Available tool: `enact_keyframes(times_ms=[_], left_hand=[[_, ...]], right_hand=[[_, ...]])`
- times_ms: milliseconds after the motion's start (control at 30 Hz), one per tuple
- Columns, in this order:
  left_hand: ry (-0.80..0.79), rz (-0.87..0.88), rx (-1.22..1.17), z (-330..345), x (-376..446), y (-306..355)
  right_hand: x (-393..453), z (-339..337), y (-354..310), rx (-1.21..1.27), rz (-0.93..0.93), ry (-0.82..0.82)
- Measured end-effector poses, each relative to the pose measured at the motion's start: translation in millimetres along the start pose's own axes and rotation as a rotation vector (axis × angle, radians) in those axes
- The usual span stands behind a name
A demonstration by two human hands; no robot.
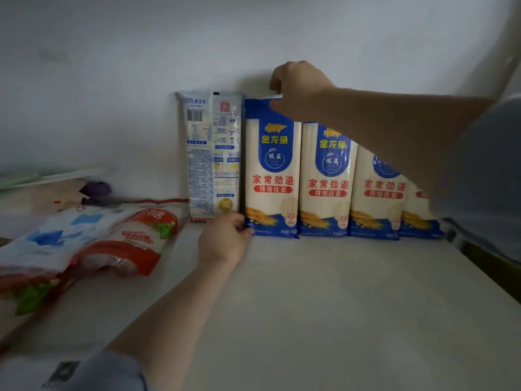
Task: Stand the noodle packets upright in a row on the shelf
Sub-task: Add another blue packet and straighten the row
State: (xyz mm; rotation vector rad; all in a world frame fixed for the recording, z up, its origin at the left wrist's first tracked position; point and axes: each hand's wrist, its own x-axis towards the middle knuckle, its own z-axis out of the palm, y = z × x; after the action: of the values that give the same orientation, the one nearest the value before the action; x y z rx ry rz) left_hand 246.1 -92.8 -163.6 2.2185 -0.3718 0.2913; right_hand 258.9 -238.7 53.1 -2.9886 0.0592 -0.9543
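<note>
Blue-white noodle packet (272, 170) upright, left hand (224, 239) gripping base, right hand (296, 86) pinching top

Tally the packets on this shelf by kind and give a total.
Blue-and-cream noodle packets, standing front out: 4
Pale packet standing back out: 1
Red-and-white bags lying flat: 1
Blue-and-white bags lying flat: 1
Total: 7

Both forearms are bare from wrist to near the elbow. The left hand (224, 239) comes from a short grey-blue sleeve (112, 371) bearing a dark square patch. The right hand (296, 86) comes from a loose sleeve of matching grey-blue fabric.
</note>
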Motion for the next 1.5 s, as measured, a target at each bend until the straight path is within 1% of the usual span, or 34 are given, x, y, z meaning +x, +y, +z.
enact_keyframes(times_ms=[67,167,467,700,833,1067,1233,1400,1500], left_hand=[[0.0,0.005,-0.001,0.7,0.6,-0.8],[0.003,-0.002,0.0,1.1,1.1,-1.9],[0.007,-0.005,0.008,1.1,0.7,-0.1],[0.013,-0.01,0.009,1.4,0.3,-0.1],[0.013,-0.005,0.028,1.5,0.2,-0.1],[0.014,0.007,0.024,1.1,0.1,-0.7],[0.017,0.002,0.02,2.5,1.4,-1.5],[0.019,0.003,0.023,3.0,1.1,-1.4],[0.018,0.002,0.025,3.4,1.7,-1.6]], right_hand=[[7.6,5.1,-0.4,-0.038,0.01,-0.047],[10.0,8.6,1.0,-0.061,0.031,-0.039],[7.4,20.4,3.9,-0.065,0.087,0.086],[3.4,23.4,1.7,-0.073,0.069,0.136],[7.6,21.6,7.7,-0.026,0.042,0.121],[9.7,19.8,12.9,-0.078,0.017,0.141],[9.8,14.3,20.6,-0.036,0.0,0.202],[1.0,11.6,35.0,-0.066,0.026,0.103],[-1.4,9.5,34.5,-0.11,-0.007,0.102]])
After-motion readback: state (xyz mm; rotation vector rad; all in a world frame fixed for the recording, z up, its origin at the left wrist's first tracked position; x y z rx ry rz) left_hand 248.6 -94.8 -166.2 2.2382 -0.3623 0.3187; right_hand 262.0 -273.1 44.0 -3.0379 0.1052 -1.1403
